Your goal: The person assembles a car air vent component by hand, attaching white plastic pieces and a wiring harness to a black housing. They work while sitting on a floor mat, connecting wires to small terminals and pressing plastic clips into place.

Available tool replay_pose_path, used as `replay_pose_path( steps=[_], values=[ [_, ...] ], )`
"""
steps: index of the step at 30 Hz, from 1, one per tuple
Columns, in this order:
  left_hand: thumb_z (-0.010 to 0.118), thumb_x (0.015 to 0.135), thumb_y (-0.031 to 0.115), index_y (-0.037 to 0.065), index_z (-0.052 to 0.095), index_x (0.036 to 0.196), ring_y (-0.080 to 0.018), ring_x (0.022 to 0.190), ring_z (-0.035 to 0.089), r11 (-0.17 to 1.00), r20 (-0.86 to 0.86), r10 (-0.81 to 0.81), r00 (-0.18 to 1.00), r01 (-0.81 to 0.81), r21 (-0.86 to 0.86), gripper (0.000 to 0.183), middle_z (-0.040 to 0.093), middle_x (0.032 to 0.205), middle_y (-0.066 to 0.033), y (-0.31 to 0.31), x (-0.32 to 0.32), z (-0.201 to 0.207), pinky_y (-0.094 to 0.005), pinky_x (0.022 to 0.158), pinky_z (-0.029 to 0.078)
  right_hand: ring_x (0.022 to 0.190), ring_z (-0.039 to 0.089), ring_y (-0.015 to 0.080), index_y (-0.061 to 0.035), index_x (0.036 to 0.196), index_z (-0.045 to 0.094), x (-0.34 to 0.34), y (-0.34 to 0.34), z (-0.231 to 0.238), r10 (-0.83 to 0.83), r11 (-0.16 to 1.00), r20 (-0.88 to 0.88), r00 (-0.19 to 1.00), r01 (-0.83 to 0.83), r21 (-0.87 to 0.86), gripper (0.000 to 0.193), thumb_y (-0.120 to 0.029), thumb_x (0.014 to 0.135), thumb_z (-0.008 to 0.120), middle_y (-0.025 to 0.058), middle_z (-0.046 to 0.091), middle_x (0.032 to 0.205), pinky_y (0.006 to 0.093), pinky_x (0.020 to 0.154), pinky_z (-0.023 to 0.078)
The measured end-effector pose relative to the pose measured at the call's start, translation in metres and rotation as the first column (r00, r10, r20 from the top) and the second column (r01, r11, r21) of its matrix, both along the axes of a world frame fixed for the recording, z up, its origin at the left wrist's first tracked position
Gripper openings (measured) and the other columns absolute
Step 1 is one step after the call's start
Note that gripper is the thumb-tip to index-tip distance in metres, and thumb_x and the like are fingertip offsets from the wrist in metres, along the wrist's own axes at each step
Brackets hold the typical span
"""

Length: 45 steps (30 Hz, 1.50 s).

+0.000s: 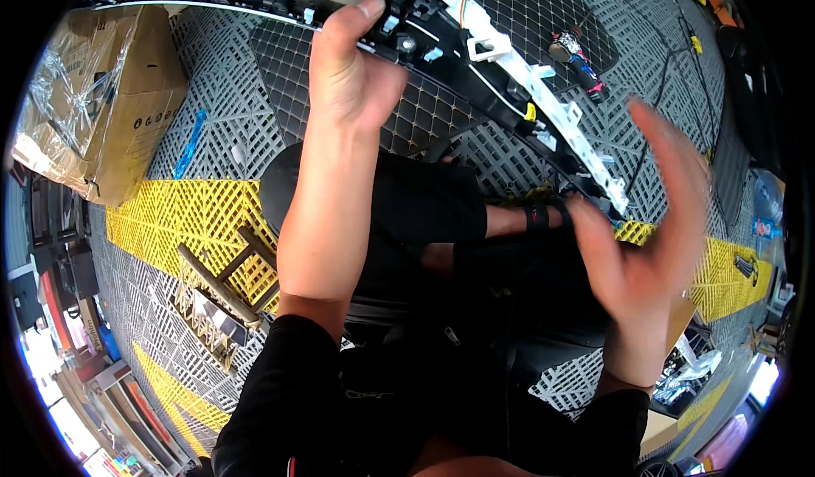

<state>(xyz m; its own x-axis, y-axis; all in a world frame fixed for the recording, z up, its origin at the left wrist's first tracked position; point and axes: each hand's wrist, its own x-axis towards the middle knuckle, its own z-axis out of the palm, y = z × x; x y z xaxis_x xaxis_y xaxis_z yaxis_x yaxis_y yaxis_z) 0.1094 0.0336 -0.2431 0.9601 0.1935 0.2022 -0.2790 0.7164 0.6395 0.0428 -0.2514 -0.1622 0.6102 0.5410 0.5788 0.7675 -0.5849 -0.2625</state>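
A long black plastic trim panel (501, 103), seemingly a car interior part, stretches from the upper left down to the right in front of me. Clips and screws show along its back. Fixed along its right part is a white plastic strip (543, 95) with brackets, and thin coloured wires run near its top. My left hand (352, 74) is closed around the panel's near edge, thumb on top. Beside the panel's lower right end, my right hand (641, 248) is spread, thumb apart from fingers, holding nothing; its fingers are slightly blurred.
A cardboard box (153, 103) in clear film stands at left, near a blue strip (190, 144). Beyond the panel lie a dark quilted mat (289, 70) and a power tool (577, 63). A low wooden frame (225, 286) sits lower left; a plastic bottle (767, 210) is far right.
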Motion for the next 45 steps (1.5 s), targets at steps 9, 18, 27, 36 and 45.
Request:
replay_pose_path(
  steps=[9,18,27,36,45],
  values=[
    [0.07,0.092,0.024,0.005,0.066,0.124,-0.0261,0.109,0.067,0.983,-0.141,0.026,0.99,-0.051,-0.174,0.037,0.072,0.117,-0.0078,0.002,0.014,-0.007,-0.0452,0.103,0.052,0.115,0.067,0.0314,-0.0147,0.141,0.061,0.037,0.006,-0.091,-0.249,0.959,-0.081,0.965,0.234,-0.163,0.072,-0.016,0.074,0.086,0.0066,0.065,0.136,0.0406,0.094,0.057],
    [0.07,0.092,0.022,0.007,0.069,0.115,-0.0257,0.103,0.068,0.981,-0.225,-0.015,0.974,-0.03,-0.194,0.027,0.074,0.11,-0.0053,0.006,0.023,-0.017,-0.0455,0.1,0.054,0.105,0.074,0.0304,-0.0154,0.132,0.07,0.047,0.005,-0.086,-0.221,0.967,-0.105,0.97,0.204,-0.15,0.05,-0.015,0.084,0.082,0.0067,0.072,0.126,0.0364,0.084,0.06],
    [0.071,0.093,0.02,0.008,0.069,0.114,-0.0229,0.103,0.07,0.989,-0.242,0.077,0.967,-0.105,-0.103,0.025,0.075,0.109,-0.0035,0.001,0.019,-0.009,-0.0425,0.098,0.055,0.093,0.074,0.0257,-0.0185,0.128,0.072,0.053,0.0,-0.091,-0.201,0.976,-0.084,0.976,0.192,-0.101,0.047,-0.021,0.082,0.082,-0.0011,0.073,0.121,0.0352,0.075,0.061],
    [0.071,0.095,0.018,0.007,0.069,0.113,-0.0223,0.101,0.07,0.987,-0.261,0.096,0.961,-0.126,-0.1,0.021,0.075,0.107,-0.004,0.001,0.019,-0.01,-0.0417,0.097,0.056,0.111,0.072,0.0294,-0.0134,0.126,0.073,0.058,-0.004,-0.095,-0.188,0.981,-0.169,0.968,0.178,-0.074,0.044,-0.016,0.083,0.083,0.0071,0.074,0.123,0.0364,0.09,0.059],
    [0.071,0.096,0.019,0.006,0.069,0.114,-0.0222,0.1,0.07,0.994,-0.177,0.076,0.981,-0.088,-0.06,0.022,0.075,0.107,-0.0045,0.001,0.017,-0.009,-0.0419,0.094,0.056,0.118,0.07,0.0299,-0.0088,0.123,0.073,0.062,-0.001,-0.094,-0.148,0.989,-0.209,0.967,0.147,-0.021,0.042,-0.013,0.083,0.084,0.0101,0.074,0.123,0.0365,0.099,0.056]
  ],
)
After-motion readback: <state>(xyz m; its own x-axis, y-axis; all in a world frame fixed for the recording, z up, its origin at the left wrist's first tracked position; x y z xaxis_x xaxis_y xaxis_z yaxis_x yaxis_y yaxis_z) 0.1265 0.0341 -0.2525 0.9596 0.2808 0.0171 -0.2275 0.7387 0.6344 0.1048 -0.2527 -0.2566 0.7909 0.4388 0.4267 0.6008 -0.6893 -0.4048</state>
